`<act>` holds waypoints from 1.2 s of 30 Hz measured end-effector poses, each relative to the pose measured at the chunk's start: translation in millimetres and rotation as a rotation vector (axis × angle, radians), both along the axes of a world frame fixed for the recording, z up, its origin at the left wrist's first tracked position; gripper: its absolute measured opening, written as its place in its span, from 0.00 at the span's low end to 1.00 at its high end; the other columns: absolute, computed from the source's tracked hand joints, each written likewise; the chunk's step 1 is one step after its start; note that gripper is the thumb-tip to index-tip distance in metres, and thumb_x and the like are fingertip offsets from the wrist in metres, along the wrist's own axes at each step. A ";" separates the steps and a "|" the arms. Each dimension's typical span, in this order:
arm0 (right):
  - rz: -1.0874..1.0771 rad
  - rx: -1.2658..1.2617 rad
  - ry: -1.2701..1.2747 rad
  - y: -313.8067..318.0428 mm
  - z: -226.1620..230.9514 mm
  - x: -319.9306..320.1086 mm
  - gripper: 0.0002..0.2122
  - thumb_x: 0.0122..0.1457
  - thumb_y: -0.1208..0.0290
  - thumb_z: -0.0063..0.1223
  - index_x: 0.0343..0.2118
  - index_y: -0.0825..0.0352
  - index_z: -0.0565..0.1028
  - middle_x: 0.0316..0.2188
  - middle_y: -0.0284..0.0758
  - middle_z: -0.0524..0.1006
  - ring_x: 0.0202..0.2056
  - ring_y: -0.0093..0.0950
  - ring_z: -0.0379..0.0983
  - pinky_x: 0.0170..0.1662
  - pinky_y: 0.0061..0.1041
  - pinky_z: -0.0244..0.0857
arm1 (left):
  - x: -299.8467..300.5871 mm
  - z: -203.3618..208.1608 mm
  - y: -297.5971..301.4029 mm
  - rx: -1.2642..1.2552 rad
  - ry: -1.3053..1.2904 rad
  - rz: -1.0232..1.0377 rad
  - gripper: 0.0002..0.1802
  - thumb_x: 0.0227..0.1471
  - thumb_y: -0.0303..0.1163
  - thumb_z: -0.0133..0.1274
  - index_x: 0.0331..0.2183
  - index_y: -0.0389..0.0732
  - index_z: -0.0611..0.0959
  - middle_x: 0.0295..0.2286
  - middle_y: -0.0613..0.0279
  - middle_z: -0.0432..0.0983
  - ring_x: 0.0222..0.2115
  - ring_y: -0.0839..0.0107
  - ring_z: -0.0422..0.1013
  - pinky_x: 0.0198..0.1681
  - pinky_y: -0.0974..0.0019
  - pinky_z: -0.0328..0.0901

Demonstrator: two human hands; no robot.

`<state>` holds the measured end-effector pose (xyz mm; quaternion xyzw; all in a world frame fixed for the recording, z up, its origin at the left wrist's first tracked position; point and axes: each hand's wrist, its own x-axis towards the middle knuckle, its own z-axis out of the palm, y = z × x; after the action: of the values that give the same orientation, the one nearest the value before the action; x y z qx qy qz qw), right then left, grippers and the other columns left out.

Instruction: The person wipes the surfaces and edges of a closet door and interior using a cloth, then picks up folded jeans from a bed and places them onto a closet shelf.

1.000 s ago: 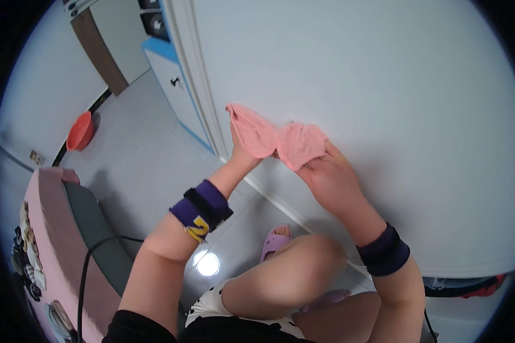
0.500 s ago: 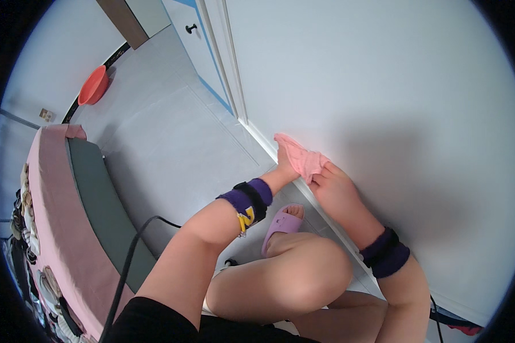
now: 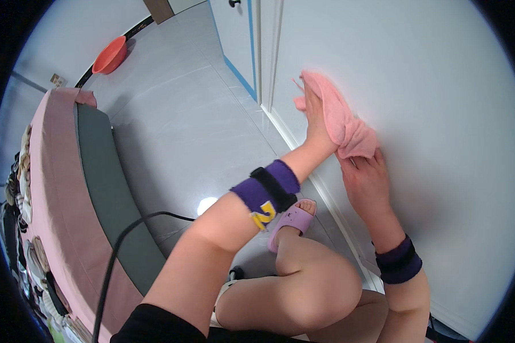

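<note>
A soft pink cloth is bunched up against the white wall, a little above the baseboard. It passes over the fingers of my left hand, which grips it, and a loose end shows on that hand's left side. Most of the left fingertips are hidden by the cloth. Lower down and to the right, my right hand has its fingers closed on the cloth's near end. Both wrists wear purple bands with black straps.
The white wall fills the right side. A white baseboard runs beside my bent knee and purple slipper. A black cable crosses at left, before a bed with pink cover. A red basin stands far left.
Both hands have moved up and onto the wall with the cloth, which looks more spread out now. The view has shifted, so the basin and door sit higher in the picture.
</note>
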<state>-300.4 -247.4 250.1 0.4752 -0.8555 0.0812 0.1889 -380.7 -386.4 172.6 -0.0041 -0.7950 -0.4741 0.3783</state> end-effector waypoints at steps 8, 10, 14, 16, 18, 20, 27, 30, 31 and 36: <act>0.106 0.206 -0.025 37.2 -40.5 34.8 0.11 0.40 0.78 0.46 0.29 0.67 0.74 0.27 0.37 0.73 0.37 0.33 0.68 0.48 0.31 0.57 | 56.4 -111.3 64.4 0.031 -0.349 -0.137 0.23 0.51 0.47 0.39 0.36 0.35 0.71 0.32 0.55 0.70 0.33 0.61 0.66 0.37 0.59 0.61; 0.134 0.213 -0.090 38.6 -31.5 47.5 0.10 0.40 0.77 0.47 0.28 0.66 0.74 0.26 0.36 0.73 0.37 0.33 0.68 0.48 0.31 0.57 | 69.3 -123.2 75.4 -0.002 -0.461 -0.225 0.23 0.52 0.46 0.38 0.36 0.34 0.70 0.31 0.55 0.71 0.32 0.61 0.67 0.35 0.59 0.62; -0.073 0.309 -0.270 65.8 11.8 64.1 0.11 0.40 0.79 0.49 0.30 0.67 0.74 0.31 0.37 0.73 0.40 0.34 0.67 0.47 0.35 0.58 | 90.5 -60.4 102.0 0.047 -0.530 -0.567 0.19 0.48 0.40 0.45 0.36 0.33 0.70 0.31 0.50 0.70 0.32 0.55 0.68 0.37 0.51 0.60; -0.038 0.227 -0.156 65.6 38.0 68.8 0.08 0.43 0.78 0.49 0.29 0.68 0.73 0.30 0.37 0.73 0.38 0.33 0.67 0.46 0.33 0.58 | 93.0 -31.3 100.0 0.047 -0.443 -0.541 0.22 0.45 0.40 0.48 0.37 0.32 0.69 0.30 0.48 0.70 0.32 0.53 0.67 0.39 0.49 0.58; 0.018 0.119 -0.114 40.8 62.8 76.3 0.08 0.44 0.79 0.49 0.30 0.69 0.73 0.30 0.37 0.72 0.38 0.33 0.67 0.45 0.33 0.58 | 75.1 -24.2 80.4 -0.108 -0.704 -0.337 0.32 0.40 0.43 0.52 0.42 0.30 0.64 0.37 0.42 0.65 0.36 0.49 0.65 0.43 0.49 0.55; -0.005 0.059 -0.083 41.9 82.2 77.3 0.10 0.43 0.80 0.49 0.32 0.70 0.73 0.30 0.37 0.72 0.38 0.34 0.67 0.45 0.33 0.58 | 62.5 10.9 72.9 -0.139 -0.663 -0.204 0.41 0.37 0.46 0.54 0.46 0.28 0.58 0.42 0.36 0.58 0.41 0.45 0.60 0.46 0.49 0.53; -0.081 -0.109 0.134 51.0 116.1 76.2 0.17 0.45 0.82 0.49 0.42 0.70 0.70 0.40 0.40 0.69 0.45 0.38 0.63 0.47 0.36 0.57 | 100.7 200.6 30.5 -0.034 -0.298 -0.287 0.52 0.38 0.50 0.54 0.52 0.24 0.48 0.50 0.24 0.36 0.53 0.34 0.38 0.55 0.49 0.42; -0.120 -0.149 0.074 44.6 126.2 74.1 0.27 0.41 0.83 0.50 0.49 0.67 0.65 0.50 0.42 0.62 0.52 0.42 0.56 0.52 0.37 0.52 | 94.6 224.7 20.5 -0.082 -0.333 -0.245 0.54 0.39 0.51 0.53 0.53 0.26 0.44 0.52 0.26 0.29 0.55 0.36 0.31 0.58 0.50 0.35; -0.151 -0.138 0.145 41.7 128.4 69.4 0.27 0.41 0.83 0.50 0.49 0.67 0.65 0.51 0.42 0.61 0.53 0.42 0.54 0.53 0.37 0.50 | 90.7 230.3 18.1 -0.079 -0.354 -0.191 0.54 0.40 0.51 0.52 0.53 0.26 0.44 0.53 0.28 0.28 0.55 0.37 0.31 0.58 0.50 0.35; -0.205 -0.113 0.290 7.1 129.0 43.3 0.25 0.43 0.81 0.49 0.49 0.69 0.65 0.53 0.42 0.59 0.56 0.42 0.50 0.55 0.41 0.43 | 76.9 225.9 6.5 0.274 -0.219 -0.093 0.57 0.36 0.45 0.58 0.54 0.30 0.39 0.55 0.40 0.28 0.57 0.48 0.30 0.58 0.55 0.37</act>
<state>-257.1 -240.3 379.1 0.3809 -0.8572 0.0400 0.3441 -303.8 -379.9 398.5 0.0624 -0.7583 -0.5928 0.2639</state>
